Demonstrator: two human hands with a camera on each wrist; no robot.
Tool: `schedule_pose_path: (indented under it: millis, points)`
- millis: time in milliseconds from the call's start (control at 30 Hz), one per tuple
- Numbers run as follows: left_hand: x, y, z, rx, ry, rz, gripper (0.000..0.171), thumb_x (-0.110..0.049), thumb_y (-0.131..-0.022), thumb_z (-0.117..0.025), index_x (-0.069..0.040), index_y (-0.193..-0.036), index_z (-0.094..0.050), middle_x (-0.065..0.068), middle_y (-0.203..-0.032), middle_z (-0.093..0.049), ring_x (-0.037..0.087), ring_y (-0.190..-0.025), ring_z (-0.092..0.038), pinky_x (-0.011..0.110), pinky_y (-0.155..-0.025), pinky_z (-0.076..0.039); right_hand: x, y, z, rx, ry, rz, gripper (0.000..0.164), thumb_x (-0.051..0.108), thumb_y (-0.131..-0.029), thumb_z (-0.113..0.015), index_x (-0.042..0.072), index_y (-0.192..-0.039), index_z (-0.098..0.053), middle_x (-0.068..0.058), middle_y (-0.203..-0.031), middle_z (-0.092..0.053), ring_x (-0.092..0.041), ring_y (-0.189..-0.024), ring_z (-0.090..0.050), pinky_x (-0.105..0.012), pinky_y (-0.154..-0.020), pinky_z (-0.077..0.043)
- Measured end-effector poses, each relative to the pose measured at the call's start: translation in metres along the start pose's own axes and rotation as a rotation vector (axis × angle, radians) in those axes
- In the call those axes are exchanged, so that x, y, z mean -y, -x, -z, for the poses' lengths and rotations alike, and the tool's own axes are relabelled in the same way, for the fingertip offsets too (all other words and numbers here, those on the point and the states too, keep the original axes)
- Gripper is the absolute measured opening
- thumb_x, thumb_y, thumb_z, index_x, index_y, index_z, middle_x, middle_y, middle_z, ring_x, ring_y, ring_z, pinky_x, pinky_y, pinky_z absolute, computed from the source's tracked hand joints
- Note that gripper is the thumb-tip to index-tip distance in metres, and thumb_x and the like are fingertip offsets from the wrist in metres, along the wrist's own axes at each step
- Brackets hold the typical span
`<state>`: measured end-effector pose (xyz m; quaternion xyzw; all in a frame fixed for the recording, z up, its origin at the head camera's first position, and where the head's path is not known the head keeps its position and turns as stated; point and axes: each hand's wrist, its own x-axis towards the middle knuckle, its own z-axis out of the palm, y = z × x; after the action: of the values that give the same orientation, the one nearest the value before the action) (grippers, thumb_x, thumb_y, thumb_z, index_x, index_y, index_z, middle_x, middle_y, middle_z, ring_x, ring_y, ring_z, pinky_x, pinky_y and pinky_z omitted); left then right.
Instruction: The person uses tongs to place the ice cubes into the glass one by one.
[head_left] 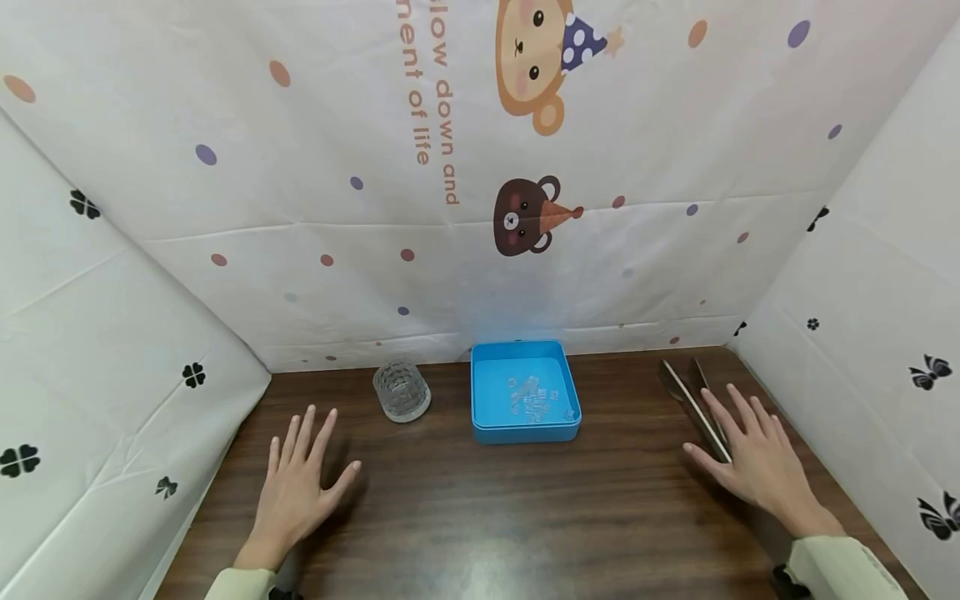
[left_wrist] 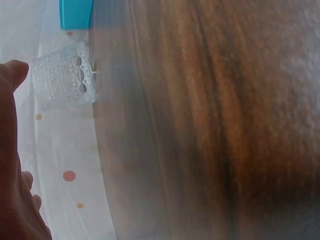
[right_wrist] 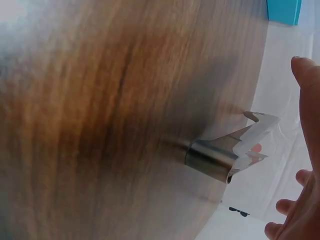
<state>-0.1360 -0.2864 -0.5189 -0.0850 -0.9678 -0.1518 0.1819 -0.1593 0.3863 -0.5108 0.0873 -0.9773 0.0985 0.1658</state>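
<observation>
A: How do we find the left hand [head_left: 296, 487]?

B: We see it spread, back upward, its fingers straight and its thumb held well out to the side, gripping nothing. The glass tumbler [head_left: 402, 393] stands ahead of it and a little to the right, apart from the fingertips.

A: Does it touch the worktop [head_left: 487, 517]?

B: We cannot tell for sure; we only see its shadow falling beside it.

A: And the right hand [head_left: 767, 468]?

B: Spread too, the thumb stretched inward, with nothing in its grasp. The metal tongs [head_left: 697, 413] lie just beside it, their bent end near the gap between thumb and forefinger, their wavy-edged tips toward the back. In the right wrist view we make out space between hand and tongs.

A: Where do we place the blue box [head_left: 525, 434]?

B: At the back, between tumbler and tongs and nearer the tumbler, well apart from both hands. We see small clear pieces [head_left: 534, 402] clustered inside it.
</observation>
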Motion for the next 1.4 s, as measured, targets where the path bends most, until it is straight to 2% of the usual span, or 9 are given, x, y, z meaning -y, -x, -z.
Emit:
schedule_pose_path:
  millis: [233, 467, 633, 833, 1033, 1133, 1267, 1333, 1400]
  points:
    - [0.000, 0.002, 0.002, -0.005, -0.004, -0.002, 0.089, -0.056, -0.095, -0.065, -0.027, -0.166, -0.019, 0.014, -0.171, -0.011, 0.039, -0.156, -0.007, 0.066, -0.121, -0.001, -0.008, -0.012, 0.000, 0.037, 0.032, 0.016, 0.101, 0.059, -0.089, -0.072, 0.023, -0.166, -0.018, -0.028, -0.164, -0.020, -0.063, -0.136, -0.030, -0.079, -0.104, -0.025]
    - [0.002, 0.002, 0.007, -0.023, -0.013, 0.005, 0.090, -0.056, -0.095, -0.066, -0.027, -0.166, -0.019, 0.016, -0.171, -0.012, 0.039, -0.156, -0.007, 0.065, -0.122, 0.000, -0.021, -0.032, 0.001, 0.098, 0.030, 0.027, 0.106, 0.061, -0.090, -0.070, 0.019, -0.167, -0.009, -0.035, -0.159, -0.026, -0.065, -0.130, -0.034, -0.079, -0.100, -0.030]
    - [0.004, 0.004, 0.008, -0.031, -0.016, 0.003, 0.090, -0.055, -0.095, -0.066, -0.028, -0.166, -0.018, 0.016, -0.171, -0.012, 0.042, -0.156, -0.008, 0.067, -0.121, 0.000, -0.028, -0.044, -0.002, 0.181, 0.028, -0.012, 0.112, 0.066, -0.091, -0.066, 0.016, -0.166, 0.000, -0.037, -0.155, -0.028, -0.069, -0.124, -0.038, -0.080, -0.086, -0.040]
    - [0.005, 0.007, 0.009, -0.041, -0.009, 0.008, 0.089, -0.054, -0.095, -0.067, -0.028, -0.166, -0.019, 0.016, -0.171, -0.013, 0.042, -0.156, -0.009, 0.067, -0.121, -0.001, -0.029, -0.050, -0.002, 0.327, 0.007, -0.094, 0.117, 0.071, -0.093, -0.059, 0.010, -0.163, 0.012, -0.050, -0.141, -0.033, -0.069, -0.112, -0.049, -0.069, -0.062, -0.050]
    - [0.005, 0.010, 0.010, -0.054, 0.006, 0.014, 0.089, -0.053, -0.094, -0.068, -0.028, -0.165, -0.021, 0.017, -0.170, -0.015, 0.042, -0.155, -0.011, 0.069, -0.120, -0.005, -0.033, -0.053, -0.001, 0.408, 0.013, -0.148, 0.119, 0.073, -0.093, -0.055, 0.000, -0.161, 0.012, -0.057, -0.136, -0.031, -0.067, -0.106, -0.054, -0.064, -0.058, -0.051]
    - [0.006, 0.012, 0.010, -0.051, 0.008, 0.027, 0.088, -0.053, -0.095, -0.068, -0.028, -0.165, -0.021, 0.018, -0.170, -0.015, 0.042, -0.155, -0.011, 0.069, -0.120, -0.004, -0.031, -0.055, 0.000, 0.437, 0.004, -0.160, 0.119, 0.071, -0.094, -0.055, -0.004, -0.159, 0.010, -0.054, -0.131, -0.041, -0.062, -0.094, -0.061, -0.059, -0.054, -0.051]
    - [0.007, 0.014, 0.010, -0.050, 0.011, 0.037, 0.088, -0.052, -0.095, -0.067, -0.028, -0.166, -0.021, 0.018, -0.170, -0.015, 0.042, -0.155, -0.010, 0.068, -0.120, -0.002, -0.029, -0.058, 0.003, 0.501, -0.028, -0.185, 0.115, 0.067, -0.097, -0.054, -0.007, -0.158, 0.010, -0.046, -0.108, -0.058, -0.042, -0.068, -0.064, -0.048, -0.047, -0.047]
    - [0.007, 0.015, 0.010, -0.053, 0.014, 0.037, 0.088, -0.052, -0.095, -0.067, -0.028, -0.166, -0.021, 0.018, -0.170, -0.016, 0.042, -0.155, -0.010, 0.068, -0.121, -0.002, -0.027, -0.060, 0.004, 0.531, -0.043, -0.198, 0.113, 0.065, -0.099, -0.053, -0.009, -0.157, 0.009, -0.043, -0.101, -0.060, -0.036, -0.064, -0.062, -0.047, -0.047, -0.046]
    - [0.008, 0.015, 0.009, -0.057, 0.017, 0.035, 0.088, -0.052, -0.095, -0.068, -0.028, -0.165, -0.021, 0.018, -0.169, -0.016, 0.042, -0.155, -0.011, 0.067, -0.121, -0.004, -0.026, -0.061, 0.004, 0.550, -0.050, -0.202, 0.113, 0.066, -0.099, -0.052, -0.010, -0.157, 0.008, -0.044, -0.102, -0.060, -0.037, -0.066, -0.063, -0.049, -0.049, -0.048]
